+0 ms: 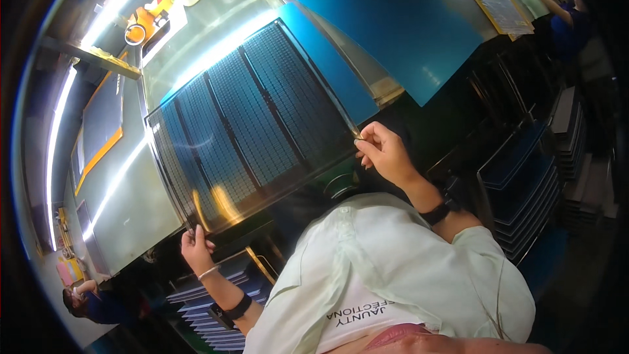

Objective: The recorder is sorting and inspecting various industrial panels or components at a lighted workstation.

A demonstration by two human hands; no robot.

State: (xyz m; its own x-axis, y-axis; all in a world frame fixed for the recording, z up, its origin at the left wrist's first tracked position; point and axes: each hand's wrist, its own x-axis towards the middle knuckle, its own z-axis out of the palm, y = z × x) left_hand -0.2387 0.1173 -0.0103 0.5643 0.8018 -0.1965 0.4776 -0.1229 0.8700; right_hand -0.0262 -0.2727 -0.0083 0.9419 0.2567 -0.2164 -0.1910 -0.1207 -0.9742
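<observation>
We hold the film [259, 115] by its two near corners: the fingers of our left hand [196, 250] are pinched narrow on one, and those of our right hand [388, 153] on the other. The film, translucent with a dark grid, extends over the table [219, 32], and a blue sheet [396, 26] lies beyond its right edge.

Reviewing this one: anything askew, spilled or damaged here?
The large blue sheet beyond the right hand lies askew, one corner apparently jutting past the edge of the bench. No spill or damage stands out.
</observation>
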